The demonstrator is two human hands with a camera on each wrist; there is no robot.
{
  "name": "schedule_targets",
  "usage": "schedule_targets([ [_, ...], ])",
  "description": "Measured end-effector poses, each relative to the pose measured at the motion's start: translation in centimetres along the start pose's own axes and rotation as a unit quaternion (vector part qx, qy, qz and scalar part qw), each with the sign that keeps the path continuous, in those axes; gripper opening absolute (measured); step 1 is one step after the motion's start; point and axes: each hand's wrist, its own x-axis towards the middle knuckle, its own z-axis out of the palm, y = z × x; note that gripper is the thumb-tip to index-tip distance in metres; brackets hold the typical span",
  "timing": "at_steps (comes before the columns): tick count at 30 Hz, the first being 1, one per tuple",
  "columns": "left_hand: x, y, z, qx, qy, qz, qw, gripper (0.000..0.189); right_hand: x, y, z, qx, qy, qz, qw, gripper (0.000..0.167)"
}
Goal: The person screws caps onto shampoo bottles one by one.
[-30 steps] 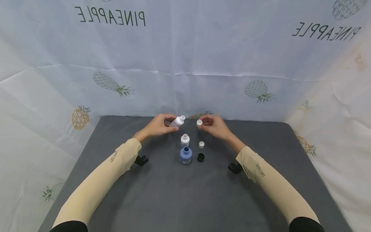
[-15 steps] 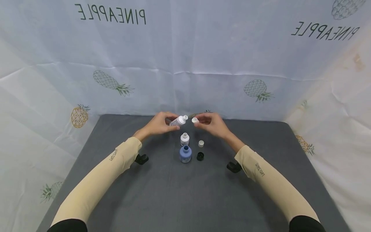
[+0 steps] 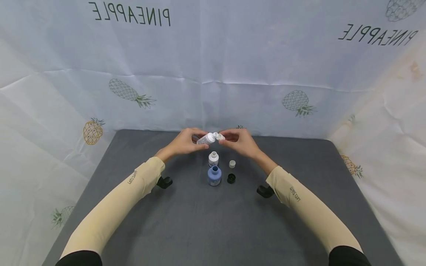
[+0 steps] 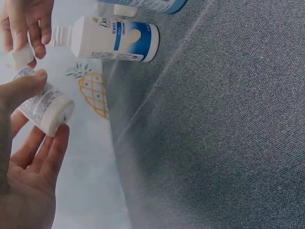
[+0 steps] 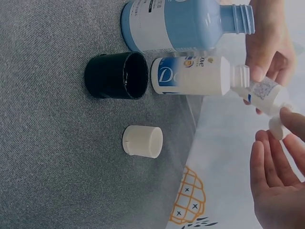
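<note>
My left hand (image 3: 186, 142) grips a small white bottle (image 3: 206, 139), tilted with its neck toward the right, above the far part of the table. Between the fingertips of my right hand (image 3: 242, 142) is a white cap (image 3: 221, 137), right at the bottle's mouth. In the left wrist view the bottle (image 4: 46, 106) lies between thumb and fingers, its base facing the camera. The right wrist view shows the cap (image 5: 277, 128) pinched at the neck of the bottle (image 5: 268, 93).
Nearer to me stand an uncapped white bottle (image 3: 213, 159) and an uncapped blue bottle (image 3: 214, 176). To their right lie a white cap (image 3: 232, 164) and a black cap (image 3: 231, 178) on the grey table (image 3: 213, 221). A pineapple-print cloth (image 3: 213, 66) hangs behind.
My right hand has moved left with the white cap, from a gap away to the bottle's mouth. The left hand has shifted slightly right, tipping the bottle a little more.
</note>
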Motion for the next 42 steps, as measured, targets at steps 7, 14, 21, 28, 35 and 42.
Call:
schedule_targets([
  [7, 0.03, -0.02, 0.06, 0.002, -0.005, 0.007, 1.0000, 0.049, 0.00, 0.13, -0.07, 0.006, 0.010, 0.002, 0.9999, 0.034],
  [14, -0.03, 0.03, 0.01, -0.002, 0.001, 0.010, 1.0000, 0.048, -0.03, 0.23, 0.00, 0.028, 0.018, -0.005, 0.9994, 0.034],
  [21, -0.02, 0.40, -0.12, 0.006, 0.003, 0.006, 1.0000, 0.047, 0.10, 0.41, 0.31, 0.064, 0.042, -0.004, 0.9970, 0.038],
  [28, 0.15, 0.50, -0.07, 0.008, -0.004, 0.003, 1.0000, 0.048, 0.08, 0.18, 0.49, 0.080, 0.061, -0.017, 0.9948, 0.042],
  [35, 0.25, 0.49, 0.02, 0.016, -0.003, 0.003, 0.9999, 0.047, 0.13, 0.12, 0.68, 0.038, 0.069, -0.056, 0.9953, 0.037],
  [42, 0.36, 0.64, -0.14, 0.022, -0.002, -0.012, 0.9997, 0.046, 0.38, -0.10, 0.75, 0.034, 0.071, -0.075, 0.9940, 0.035],
])
